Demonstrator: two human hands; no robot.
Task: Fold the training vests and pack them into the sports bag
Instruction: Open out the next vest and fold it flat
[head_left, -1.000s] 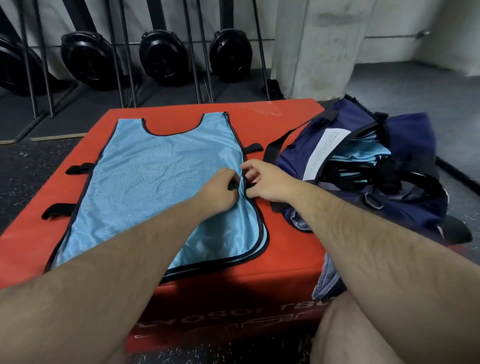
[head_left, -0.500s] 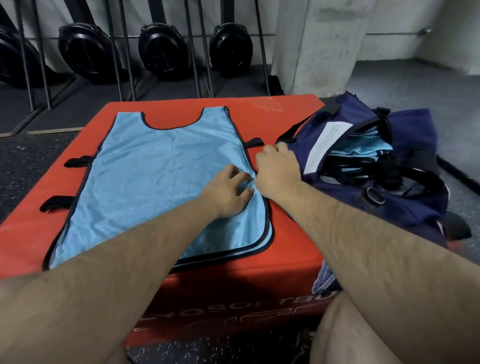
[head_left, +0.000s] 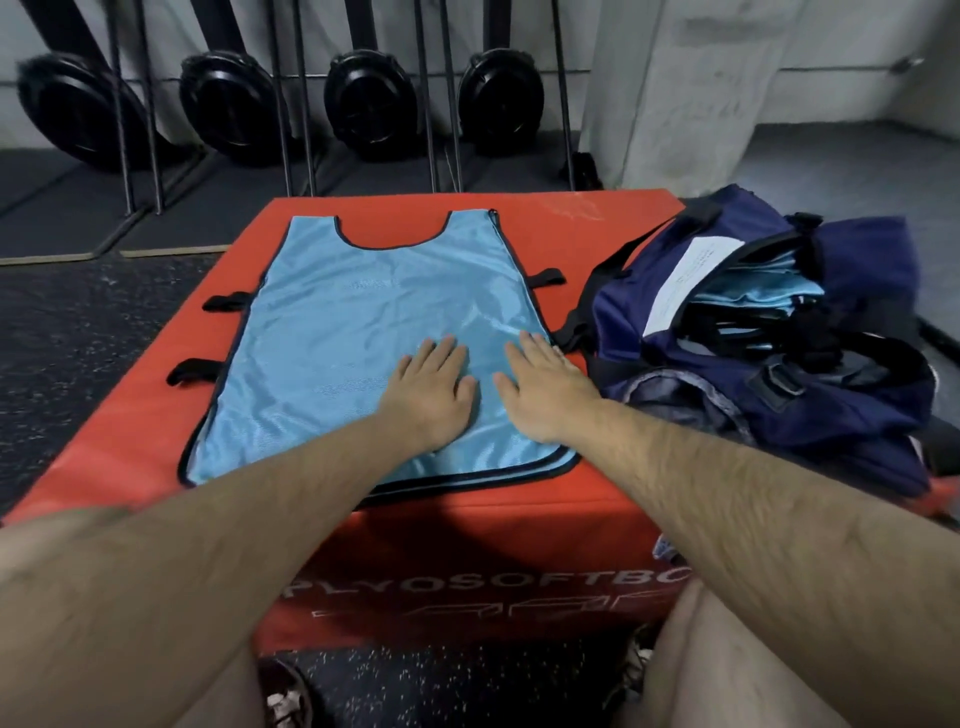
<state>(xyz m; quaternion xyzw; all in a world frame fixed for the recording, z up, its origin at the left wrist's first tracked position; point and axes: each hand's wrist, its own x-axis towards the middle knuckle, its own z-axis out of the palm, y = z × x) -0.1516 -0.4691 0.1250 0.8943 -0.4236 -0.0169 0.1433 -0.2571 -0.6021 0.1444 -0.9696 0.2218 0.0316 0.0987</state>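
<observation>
On the blue vest (head_left: 358, 317), left grip (head_left: 428, 397) and right grip (head_left: 545, 395) now flat and open, no more edge pinch.

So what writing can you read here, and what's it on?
"PLYOSOFTBO", with the rest hidden: on the front of the red box.
White label in the bag: print too blurred to read.
Faint mark on the vest: unreadable.

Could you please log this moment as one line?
left hand, right hand: flat on vest | vest: unfolded on box | sports bag: open
</observation>
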